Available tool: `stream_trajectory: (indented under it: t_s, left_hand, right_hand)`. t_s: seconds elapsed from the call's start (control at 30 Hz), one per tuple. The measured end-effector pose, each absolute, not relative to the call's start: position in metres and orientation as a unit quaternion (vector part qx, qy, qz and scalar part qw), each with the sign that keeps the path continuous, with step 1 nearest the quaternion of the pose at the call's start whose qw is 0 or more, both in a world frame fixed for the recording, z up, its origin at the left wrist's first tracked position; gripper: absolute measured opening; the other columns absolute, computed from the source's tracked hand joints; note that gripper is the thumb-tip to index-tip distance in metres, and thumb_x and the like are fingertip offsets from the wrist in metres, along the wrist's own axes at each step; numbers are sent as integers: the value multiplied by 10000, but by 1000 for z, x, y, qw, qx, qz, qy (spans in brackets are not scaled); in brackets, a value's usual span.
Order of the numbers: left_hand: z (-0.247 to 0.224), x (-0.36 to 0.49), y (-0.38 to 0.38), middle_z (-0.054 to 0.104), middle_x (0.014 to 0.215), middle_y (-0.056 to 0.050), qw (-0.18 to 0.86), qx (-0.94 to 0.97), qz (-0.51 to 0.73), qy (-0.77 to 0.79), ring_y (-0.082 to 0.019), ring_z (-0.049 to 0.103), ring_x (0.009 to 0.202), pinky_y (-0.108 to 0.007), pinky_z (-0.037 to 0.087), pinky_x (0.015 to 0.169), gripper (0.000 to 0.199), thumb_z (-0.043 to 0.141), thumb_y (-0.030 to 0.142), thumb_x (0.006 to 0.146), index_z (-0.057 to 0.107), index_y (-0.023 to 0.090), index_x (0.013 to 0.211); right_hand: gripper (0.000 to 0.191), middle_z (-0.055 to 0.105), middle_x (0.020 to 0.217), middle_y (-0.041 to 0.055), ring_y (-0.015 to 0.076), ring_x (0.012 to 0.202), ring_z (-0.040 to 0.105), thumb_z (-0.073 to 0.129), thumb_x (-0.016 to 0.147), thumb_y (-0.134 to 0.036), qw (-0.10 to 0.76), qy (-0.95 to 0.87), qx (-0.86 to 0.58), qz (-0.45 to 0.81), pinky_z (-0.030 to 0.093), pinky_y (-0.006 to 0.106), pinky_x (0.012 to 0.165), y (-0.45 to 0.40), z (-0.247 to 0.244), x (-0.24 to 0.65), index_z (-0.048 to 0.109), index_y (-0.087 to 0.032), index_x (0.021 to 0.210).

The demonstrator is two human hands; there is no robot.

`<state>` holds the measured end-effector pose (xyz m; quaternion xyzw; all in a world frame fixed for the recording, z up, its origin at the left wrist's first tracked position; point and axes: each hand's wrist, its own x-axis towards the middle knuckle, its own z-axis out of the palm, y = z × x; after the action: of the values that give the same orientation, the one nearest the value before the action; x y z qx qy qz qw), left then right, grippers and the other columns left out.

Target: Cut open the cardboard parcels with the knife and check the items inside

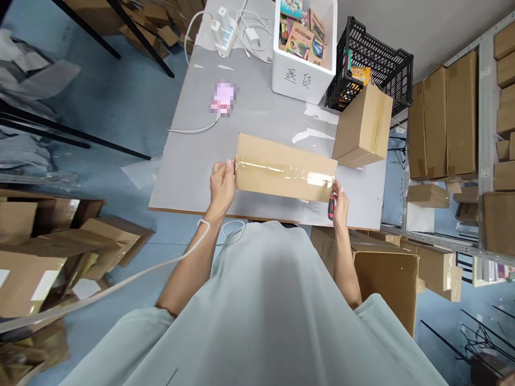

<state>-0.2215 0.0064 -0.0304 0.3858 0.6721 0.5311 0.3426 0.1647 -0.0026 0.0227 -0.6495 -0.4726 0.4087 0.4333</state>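
A long cardboard box [281, 182], with clear tape running along its upper face, is held between my two hands above the front part of the table. My left hand [223, 185] grips its left end with the fingers closed. At the opposite end, my right hand [340, 202] is closed on the box's right edge. A red and black tool [332, 206], which looks like a box cutter, sits in that same hand against the box. Behind the box's right end stands a second closed cardboard box [362, 128].
On the grey table [189, 177] stand a white foam bin [303, 80] of small colourful packs and a black crate [378, 59]. A power strip [226, 40] with cables lies at the back, near a blurred pink device [223, 97]. Large cartons [386, 273] stand at right.
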Motion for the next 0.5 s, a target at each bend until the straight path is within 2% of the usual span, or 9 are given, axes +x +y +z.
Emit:
stream_trajectory:
  t_s: [0.1,0.2,0.27,0.37,0.43,0.5]
  left_hand:
    - [-19,-223,14,661,1129,-93,315,421,517,676,-288,685,1180,-433,608,1149,575,690,716,1052,846,202,1258]
    - [-19,-220,13,638,1132,-87,334,417,507,677,-265,703,1096,-413,642,1077,513,780,613,1007,841,189,1291]
    - [-23,-217,7,640,1128,-85,339,408,505,681,-257,715,1079,-404,653,1056,489,778,565,1012,832,189,1319]
    - [-26,-217,-6,655,1173,-92,343,402,499,687,-254,733,1100,-399,658,1058,453,773,499,1016,822,195,1348]
    - [-26,-218,-14,664,1209,-102,349,399,494,689,-254,744,1108,-407,659,1071,424,770,470,1014,825,195,1333]
    - [-23,-217,-21,674,1258,-121,353,400,491,689,-272,745,1162,-422,657,1090,396,759,451,1019,830,196,1314]
  right_hand:
    - [704,716,1625,113,336,1575,614,410,1142,-732,427,-501,-641,394,477,576,1300,5,38,157,759,-254,1524]
    - [664,764,1544,123,337,1548,624,441,1133,-699,405,-520,-656,368,410,578,1354,6,37,148,815,-220,1399]
    - [618,763,1511,146,342,1488,649,490,1110,-670,392,-523,-674,343,448,563,1318,3,32,143,804,-205,1368]
    - [530,758,1423,157,323,1277,707,568,1061,-635,363,-531,-702,305,551,519,1180,-4,23,138,769,-212,1309]
    - [472,752,1355,148,301,1179,702,592,1047,-624,347,-534,-718,280,568,489,1132,-7,18,135,743,-226,1252]
    - [425,743,1310,140,295,1178,684,591,1055,-617,344,-535,-728,257,553,474,1143,-9,13,132,718,-241,1206]
